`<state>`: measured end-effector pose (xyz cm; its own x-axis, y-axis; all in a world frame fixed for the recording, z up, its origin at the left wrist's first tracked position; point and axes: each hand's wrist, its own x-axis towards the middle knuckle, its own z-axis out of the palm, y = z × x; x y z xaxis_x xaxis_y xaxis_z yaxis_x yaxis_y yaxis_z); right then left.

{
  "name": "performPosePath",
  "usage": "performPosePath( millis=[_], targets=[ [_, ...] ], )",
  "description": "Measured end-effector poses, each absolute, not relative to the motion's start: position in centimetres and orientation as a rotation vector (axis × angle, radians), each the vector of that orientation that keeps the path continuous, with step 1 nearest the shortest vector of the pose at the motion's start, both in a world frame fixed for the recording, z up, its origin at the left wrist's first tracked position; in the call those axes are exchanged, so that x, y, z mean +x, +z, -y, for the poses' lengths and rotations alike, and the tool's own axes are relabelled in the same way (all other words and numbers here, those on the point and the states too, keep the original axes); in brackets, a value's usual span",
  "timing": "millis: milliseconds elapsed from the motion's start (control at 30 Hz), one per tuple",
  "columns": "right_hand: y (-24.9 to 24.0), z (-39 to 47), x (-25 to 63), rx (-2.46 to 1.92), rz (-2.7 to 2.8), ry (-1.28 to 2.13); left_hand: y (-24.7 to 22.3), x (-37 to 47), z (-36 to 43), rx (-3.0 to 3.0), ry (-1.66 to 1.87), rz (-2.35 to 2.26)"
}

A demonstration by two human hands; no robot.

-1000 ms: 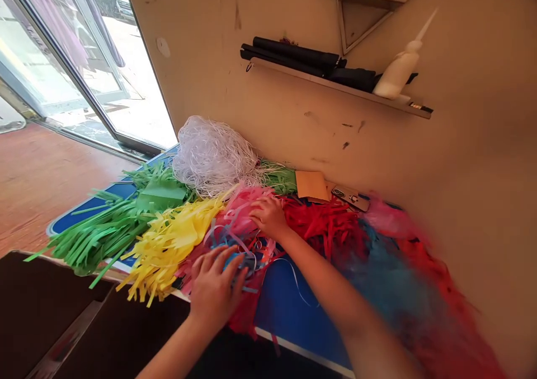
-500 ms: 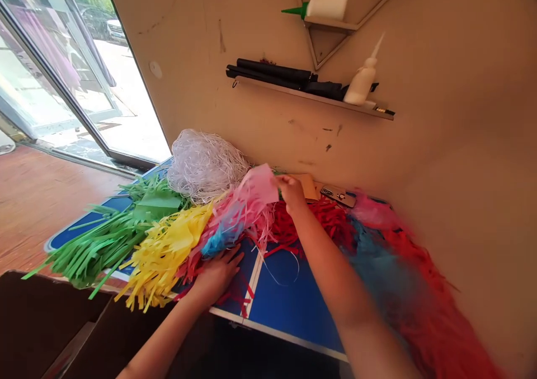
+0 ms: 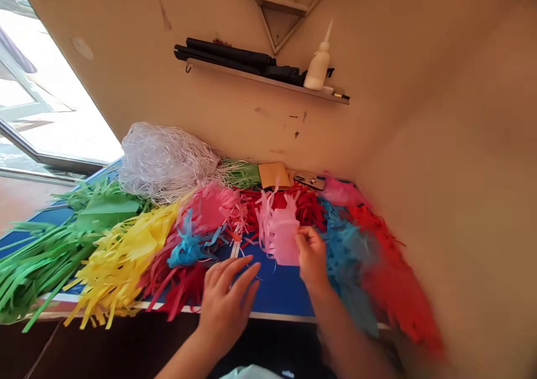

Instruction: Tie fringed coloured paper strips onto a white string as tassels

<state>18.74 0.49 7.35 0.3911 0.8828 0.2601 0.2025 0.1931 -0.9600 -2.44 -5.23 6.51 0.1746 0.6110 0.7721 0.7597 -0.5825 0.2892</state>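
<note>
A fringed pink paper piece point(image 3: 286, 238) hangs over the blue table, its right edge pinched by my right hand point(image 3: 311, 253). To the left of it, my left hand point(image 3: 230, 289) is raised near the table's front edge with its fingers apart and nothing in them. Beyond and left of that hand lies a small blue fringed piece point(image 3: 188, 247) on a pink fringed pile point(image 3: 212, 205). Dark red strips point(image 3: 184, 289) lie below the blue piece. Behind the held paper is a red fringed pile point(image 3: 308, 205).
Yellow point(image 3: 130, 244) and green point(image 3: 46, 256) fringe piles lie left, white shredded strands point(image 3: 163, 160) behind. An orange-tan card point(image 3: 274, 176) and a phone point(image 3: 309, 181) rest near the wall. Blue fringe point(image 3: 348, 256) is at right. A wall shelf point(image 3: 260, 79) holds a white bottle point(image 3: 318, 68).
My right hand has brought the pink piece off the pile, toward me and to the right. My left hand has lifted off the table beside the dark red strips. The view has shifted right.
</note>
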Motion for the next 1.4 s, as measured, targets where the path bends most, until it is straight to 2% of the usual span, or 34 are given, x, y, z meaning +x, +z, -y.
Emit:
performPosePath(
  millis=[167, 300, 400, 500, 567, 700, 800, 967, 1133, 1233, 1400],
  targets=[
    [5.3, 1.6, 17.6, -1.34, 0.947, 0.77, 5.8, 4.0, 3.9, -2.443, -1.379, 1.14],
    [6.1, 2.7, 18.4, -1.321, 1.001, 0.702, 4.9, 3.9, 3.0, -2.565, -1.342, 1.092],
    [6.0, 3.3, 18.5, -1.316, 1.024, 0.774, 4.7, 3.3, 2.3, -2.736, -1.345, 1.129],
    [5.3, 4.0, 17.8, -1.264, 1.023, 0.84, 4.7, 2.1, 0.7, -2.748, -1.754, 1.579],
    [4.8, 4.8, 17.0, -1.245, 1.033, 0.825, 5.0, 0.4, -0.8, -2.471, -2.095, 1.965],
    [5.5, 6.9, 15.8, -1.266, 1.154, 0.66, 6.2, -3.8, -2.0, -2.153, -2.226, 2.174],
    [7.7, 8.5, 14.8, -1.121, 1.37, 0.602, 7.1, -5.3, -0.7, -2.004, -1.984, 2.039],
    [9.9, 9.6, 12.0, -0.903, 1.813, 0.857, 7.3, -4.9, 1.0, -2.01, -1.531, 1.503],
    [7.4, 8.7, 10.0, -1.201, 1.973, 0.656, 6.3, -4.2, 1.4, -2.087, -1.392, 1.481],
    [6.3, 8.1, 9.8, -1.259, 1.982, 0.712, 5.4, -3.9, 1.8, -2.123, -1.283, 1.471],
    [5.5, 6.4, 9.2, -1.094, 1.743, 0.893, 4.1, -3.7, 2.7, -2.287, -1.269, 1.288]
  ],
)
